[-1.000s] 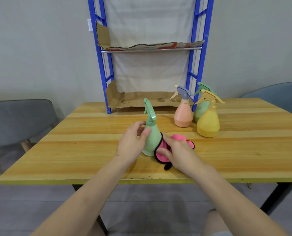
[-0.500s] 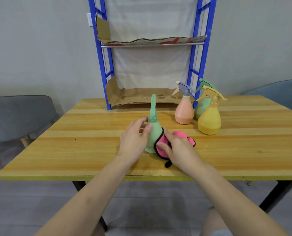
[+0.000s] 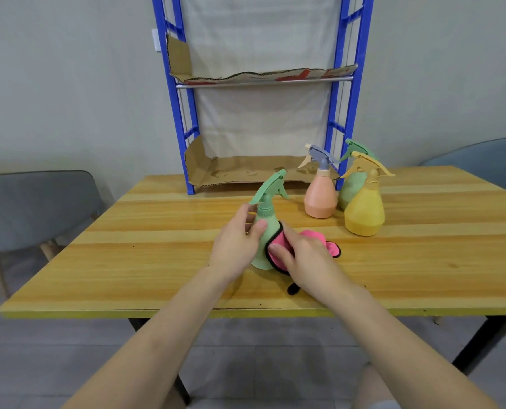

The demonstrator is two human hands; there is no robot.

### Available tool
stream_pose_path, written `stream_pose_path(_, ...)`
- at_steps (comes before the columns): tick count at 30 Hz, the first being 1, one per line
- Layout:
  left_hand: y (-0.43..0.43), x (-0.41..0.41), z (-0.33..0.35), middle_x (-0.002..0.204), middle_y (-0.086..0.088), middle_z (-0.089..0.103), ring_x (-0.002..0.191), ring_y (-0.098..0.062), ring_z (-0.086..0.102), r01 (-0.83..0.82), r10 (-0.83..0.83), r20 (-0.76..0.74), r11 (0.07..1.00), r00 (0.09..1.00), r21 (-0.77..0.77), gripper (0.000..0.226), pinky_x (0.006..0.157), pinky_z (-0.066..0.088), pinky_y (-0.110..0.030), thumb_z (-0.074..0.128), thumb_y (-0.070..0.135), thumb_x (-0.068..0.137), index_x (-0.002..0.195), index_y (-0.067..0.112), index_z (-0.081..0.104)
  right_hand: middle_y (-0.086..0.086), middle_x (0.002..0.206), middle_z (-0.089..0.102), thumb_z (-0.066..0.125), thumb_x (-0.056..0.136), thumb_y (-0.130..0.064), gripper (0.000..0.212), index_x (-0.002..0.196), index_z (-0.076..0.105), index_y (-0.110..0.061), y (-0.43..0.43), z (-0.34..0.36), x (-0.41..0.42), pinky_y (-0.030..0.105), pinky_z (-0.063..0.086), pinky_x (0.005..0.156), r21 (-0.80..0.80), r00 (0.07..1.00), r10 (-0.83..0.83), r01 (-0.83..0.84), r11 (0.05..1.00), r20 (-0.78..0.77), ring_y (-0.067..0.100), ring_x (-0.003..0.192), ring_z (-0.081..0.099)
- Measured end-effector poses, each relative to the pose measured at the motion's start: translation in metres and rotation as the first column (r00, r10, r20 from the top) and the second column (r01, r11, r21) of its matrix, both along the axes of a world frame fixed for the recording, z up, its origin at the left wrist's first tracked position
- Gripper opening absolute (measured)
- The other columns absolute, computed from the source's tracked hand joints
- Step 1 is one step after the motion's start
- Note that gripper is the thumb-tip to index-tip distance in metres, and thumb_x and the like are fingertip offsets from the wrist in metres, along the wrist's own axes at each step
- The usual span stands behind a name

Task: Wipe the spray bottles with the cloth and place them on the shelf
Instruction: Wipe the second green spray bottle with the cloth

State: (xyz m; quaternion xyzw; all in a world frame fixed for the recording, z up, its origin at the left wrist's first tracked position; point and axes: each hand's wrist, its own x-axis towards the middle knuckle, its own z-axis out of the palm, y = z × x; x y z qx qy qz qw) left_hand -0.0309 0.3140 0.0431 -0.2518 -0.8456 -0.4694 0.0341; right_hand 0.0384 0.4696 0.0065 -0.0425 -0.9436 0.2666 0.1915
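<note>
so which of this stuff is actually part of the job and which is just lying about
In the job: green spray bottle, pink cloth, peach bottle, yellow bottle, rear green bottle, blue shelf.
Just there: left chair, right chair, wall socket.

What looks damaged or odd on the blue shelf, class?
Both cardboard liners. The upper liner has a ragged, wavy front edge; the lower liner shows dark stains and its left flap bends upward.

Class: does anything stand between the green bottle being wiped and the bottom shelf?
Nothing visible blocks the green bottle from the left and middle of the bottom shelf; the peach bottle stands before its right end.
</note>
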Motion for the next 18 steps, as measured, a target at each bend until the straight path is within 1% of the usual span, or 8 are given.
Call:
stream_pose_path(3, 0.005, 0.003, 0.003, 0.121, 0.012, 0.065, 0.11, -0.016, 0.066, -0.014, 0.014, 0.009, 1.0, 1.0, 0.01, 0.042, 0.094, 0.056, -0.048, 0.051, 0.05, 0.104, 0.141, 0.031, 0.047, 0.008, 0.124, 0.071, 0.049, 0.104, -0.052, 0.067, 0.16, 0.035, -0.019, 0.003, -0.006, 0.005, 0.038, 0.048, 0.091, 0.081, 0.999, -0.02, 0.017, 0.997, 0.043, 0.03, 0.116, 0.064)
stream_pose_path(6, 0.012, 0.007, 0.008, 0.116, 0.01, 0.064, 0.109, -0.02, 0.064, -0.066, 0.065, -0.014, 0.998, 0.998, -0.025, 0.05, 0.094, 0.054, -0.046, 0.053, 0.056, 0.101, 0.139, 0.025, 0.05, 0.007, 0.124, 0.071, 0.056, 0.103, -0.045, 0.068, 0.161, 0.033, -0.017, -0.002, -0.005, 0.006, 0.037, 0.046, 0.089, 0.044, 1.0, -0.018, 0.017, 0.999, 0.008, 0.029, 0.117, 0.063)
stream_pose_path(9, 0.016, 0.009, 0.006, 0.118, 0.008, 0.069, 0.111, -0.019, 0.066, -0.064, 0.06, 0.039, 0.992, 0.997, 0.111, 0.046, 0.098, 0.054, -0.048, 0.058, 0.052, 0.099, 0.136, 0.025, 0.057, 0.002, 0.145, 0.062, 0.062, 0.102, -0.035, 0.071, 0.163, 0.028, -0.021, -0.01, 0.002, 0.004, 0.036, 0.046, 0.103, -0.03, 0.995, 0.035, -0.038, 0.999, -0.09, 0.025, 0.131, 0.057)
stream_pose_path(11, 0.015, 0.01, 0.002, 0.115, 0.004, 0.072, 0.108, -0.016, 0.068, -0.037, 0.01, 0.115, 0.97, 0.993, 0.239, 0.042, 0.093, 0.058, -0.038, 0.058, 0.047, 0.1, 0.135, 0.024, 0.058, -0.002, 0.159, 0.048, 0.061, 0.103, -0.029, 0.072, 0.165, 0.023, -0.023, -0.015, 0.005, 0.004, 0.03, 0.037, 0.115, -0.077, 0.986, 0.064, -0.076, 0.994, -0.152, 0.018, 0.145, 0.045)
stream_pose_path(13, 0.013, 0.014, 0.001, 0.113, 0.003, 0.071, 0.103, -0.011, 0.07, -0.029, -0.037, 0.179, 0.935, 0.983, 0.352, 0.029, 0.081, 0.057, -0.021, 0.058, 0.035, 0.105, 0.132, 0.025, 0.057, -0.007, 0.164, 0.04, 0.059, 0.105, -0.029, 0.07, 0.164, 0.023, -0.026, -0.018, 0.006, 0.006, 0.021, 0.03, 0.116, -0.079, 0.981, 0.088, -0.103, 0.992, -0.174, 0.012, 0.149, 0.038)
stream_pose_path(14, 0.013, 0.015, 0.001, 0.113, 0.003, 0.071, 0.102, -0.01, 0.07, -0.036, -0.038, 0.186, 0.924, 0.982, 0.38, 0.022, 0.078, 0.056, -0.018, 0.058, 0.031, 0.105, 0.127, 0.024, 0.059, -0.008, 0.164, 0.041, 0.057, 0.105, -0.031, 0.068, 0.164, 0.024, -0.028, -0.017, 0.006, 0.007, 0.02, 0.031, 0.114, -0.066, 0.981, 0.096, -0.109, 0.992, -0.172, 0.012, 0.148, 0.039)
stream_pose_path(16, 0.015, 0.019, 0.002, 0.115, 0.0, 0.071, 0.106, -0.016, 0.07, -0.058, -0.023, 0.185, 0.905, 0.982, 0.422, 0.021, 0.086, 0.059, -0.027, 0.058, 0.032, 0.105, 0.123, 0.023, 0.065, -0.008, 0.159, 0.048, 0.052, 0.106, -0.041, 0.063, 0.163, 0.029, -0.029, -0.012, 0.004, 0.008, 0.028, 0.039, 0.112, -0.039, 0.988, 0.084, -0.089, 0.995, -0.128, 0.016, 0.141, 0.048)
stream_pose_path(18, 0.017, 0.021, 0.0, 0.12, -0.004, 0.068, 0.112, -0.023, 0.066, -0.097, 0.011, 0.191, 0.89, 0.981, 0.446, 0.037, 0.1, 0.056, -0.044, 0.058, 0.049, 0.097, 0.125, 0.026, 0.066, -0.001, 0.15, 0.058, 0.044, 0.106, -0.051, 0.062, 0.162, 0.031, -0.027, -0.005, 0.0, 0.009, 0.037, 0.046, 0.107, -0.019, 0.999, 0.045, -0.046, 0.999, -0.027, 0.024, 0.135, 0.055)
